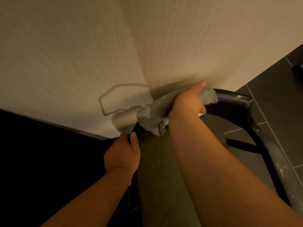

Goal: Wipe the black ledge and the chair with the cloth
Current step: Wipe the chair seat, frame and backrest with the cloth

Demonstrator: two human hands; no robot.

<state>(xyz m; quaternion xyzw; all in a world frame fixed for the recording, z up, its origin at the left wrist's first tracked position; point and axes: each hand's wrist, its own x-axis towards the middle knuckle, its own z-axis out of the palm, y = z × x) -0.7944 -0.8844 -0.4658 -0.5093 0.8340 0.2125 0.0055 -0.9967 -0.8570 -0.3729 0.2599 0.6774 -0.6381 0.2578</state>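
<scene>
**Q:** Where is the cloth?

**A:** The grey cloth (pixel 157 110) is draped over the top rail of the chair (pixel 234 99), under my right hand (pixel 186 102). That hand is curled round it (one fingertip lifts towards the wall (pixel 82 46)).

**Q:** And your other hand?

**A:** My left hand (pixel 122 154) grips the chair back's left edge, lower and nearer me, arm stretched forward. The black ledge (pixel 41 145) lies to its left, apart from the cloth.

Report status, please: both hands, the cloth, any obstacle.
Right hand grips cloth on top rail of chair. Left hand holds chair's left edge. Wall close behind rail; no obstacle seen.
</scene>
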